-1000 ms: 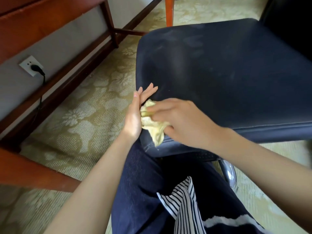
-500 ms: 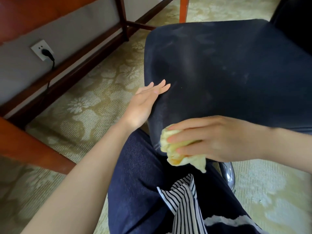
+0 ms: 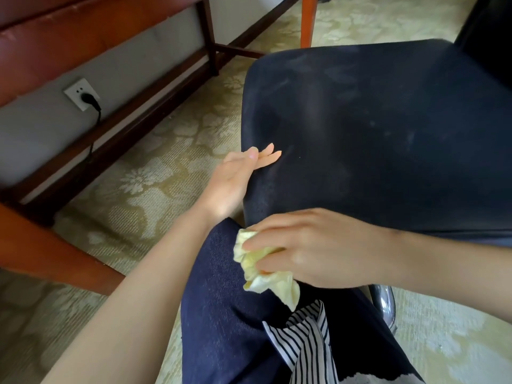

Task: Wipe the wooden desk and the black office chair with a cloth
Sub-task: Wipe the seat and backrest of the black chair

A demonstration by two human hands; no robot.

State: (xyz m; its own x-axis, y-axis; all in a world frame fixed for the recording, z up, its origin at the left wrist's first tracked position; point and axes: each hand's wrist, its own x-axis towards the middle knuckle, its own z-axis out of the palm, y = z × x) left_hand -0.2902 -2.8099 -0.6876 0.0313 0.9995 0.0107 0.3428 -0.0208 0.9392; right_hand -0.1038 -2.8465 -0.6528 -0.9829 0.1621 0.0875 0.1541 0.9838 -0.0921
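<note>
Fingers of right hand bunched round cloth, at chair seat front edge, seat top beyond; left hand flat, fingers straight, against seat's left side.

Down on the floor, a pale green carpet with a floral pattern. Standing on it: the wooden desk's reddish legs, one near left, another far back, and the black office chair, its chrome base just visible.
</note>
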